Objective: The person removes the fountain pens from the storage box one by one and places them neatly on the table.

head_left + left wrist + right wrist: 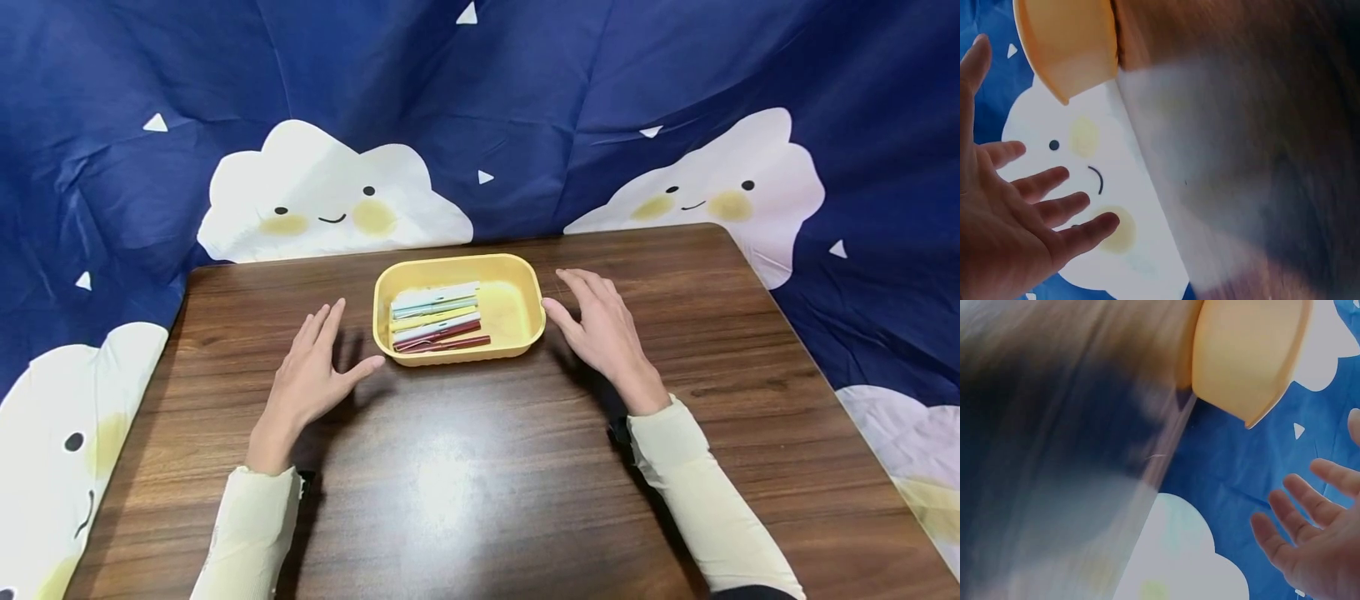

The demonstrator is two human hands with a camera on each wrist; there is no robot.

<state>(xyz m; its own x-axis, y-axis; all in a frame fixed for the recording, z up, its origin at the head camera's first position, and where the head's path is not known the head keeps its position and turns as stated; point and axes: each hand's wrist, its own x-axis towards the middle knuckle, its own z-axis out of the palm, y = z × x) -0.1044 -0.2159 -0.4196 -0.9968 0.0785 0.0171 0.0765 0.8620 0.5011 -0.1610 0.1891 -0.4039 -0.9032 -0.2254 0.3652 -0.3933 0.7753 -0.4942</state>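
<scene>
A yellow plastic tray [517, 346] with rounded corners stands toward the back of the wooden table. Inside it, on the left side, lie several pens in a row: white, light blue, a yellow pen [432, 320] and dark red pens [450, 342]. My left hand [311, 375] is beside the tray's left end, fingers spread, thumb tip close to the front left corner. On the other side my right hand [602, 329] is held with fingers extended, thumb tip near the tray's right rim. Both wrist views show the tray's outer wall [1072, 44] beyond empty, straightened fingers.
The dark brown table [480, 467] runs back to a blue cloth [517, 100] printed with white smiling clouds. The cloth also hangs past the table's left and right edges. Light reflects off the tabletop in front of the tray.
</scene>
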